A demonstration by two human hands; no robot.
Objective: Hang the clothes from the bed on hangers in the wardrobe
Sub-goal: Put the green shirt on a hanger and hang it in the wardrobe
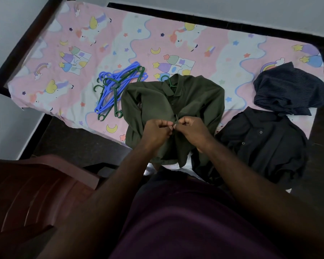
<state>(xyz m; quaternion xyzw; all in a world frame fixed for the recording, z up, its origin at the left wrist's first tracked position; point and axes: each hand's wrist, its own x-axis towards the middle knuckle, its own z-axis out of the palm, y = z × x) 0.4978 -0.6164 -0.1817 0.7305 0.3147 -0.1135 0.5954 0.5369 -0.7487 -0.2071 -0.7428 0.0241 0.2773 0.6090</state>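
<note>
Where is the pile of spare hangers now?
The pile of hangers lies on the bed, left of centre in the head view, beside the green shirt.

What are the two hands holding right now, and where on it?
The olive-green button-up shirt: left hand and right hand both pinch its front button placket, midway down.

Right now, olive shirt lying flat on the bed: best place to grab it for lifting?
The hanger hook sticking out of the olive shirt collar, at its far end. It lies bare on the bed, clear of fabric, so come from above and curl a finger under it. The hanger seems seated in the shoulders, so the shirt should lift evenly.
</note>
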